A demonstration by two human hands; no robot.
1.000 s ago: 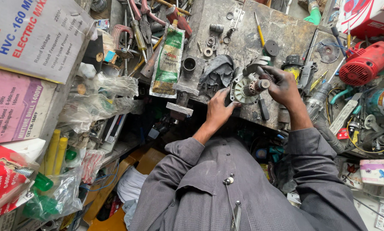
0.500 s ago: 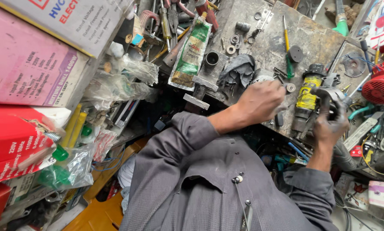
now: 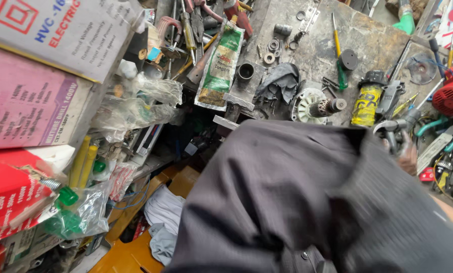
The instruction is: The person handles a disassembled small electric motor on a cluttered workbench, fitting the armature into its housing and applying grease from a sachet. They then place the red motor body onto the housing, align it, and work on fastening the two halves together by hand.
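- Since half a second ago the view has swung down, so the grey shirt sleeve (image 3: pixel 307 192) now fills the middle and the left hand that was on the bench is out of sight behind it.
- Right hand (image 3: pixel 407 157) is blurry at the right edge of the sleeve, only partly showing. Looks like it's at the grey metal handle of a tool (image 3: pixel 394 125), but honestly can't tell if the fingers are wrapped on it or loose.
- White round fan-like motor part with a dark ribbed shaft (image 3: pixel 315 107) lies on the worn metal bench top (image 3: pixel 317 45), nobody touching it now, up and left of the right hand, apart from it.
- Yellow and black spray can (image 3: pixel 366 103) lies between that motor part and the grey handle, just beside both.
- Dark crumpled rag (image 3: pixel 279 83) is just left of the motor part.
- Green tube packet (image 3: pixel 220 65) sits further left, by the bench edge.
- Red power tool body (image 3: pixel 452 96) is over at the far right.
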